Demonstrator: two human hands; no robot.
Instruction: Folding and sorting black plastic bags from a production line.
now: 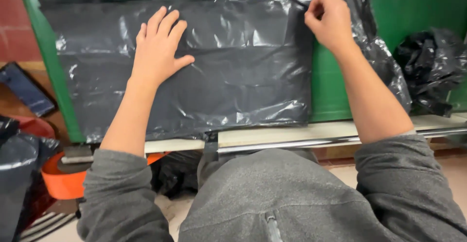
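Observation:
A flat black plastic bag [233,76] lies spread over a green table top [331,86]. My left hand [158,47] rests flat on the bag's upper left part, fingers spread. My right hand [331,20] pinches the bag's top right corner between thumb and fingers. Both arms wear grey sleeves pushed up to the elbows.
A crumpled black plastic strip [384,62] trails down right of my right arm, and a bunched black bag [430,69] sits at the far right. A metal bar [301,144] runs along the table's front edge. An orange object [61,181] and a dark bag [19,169] lie at lower left.

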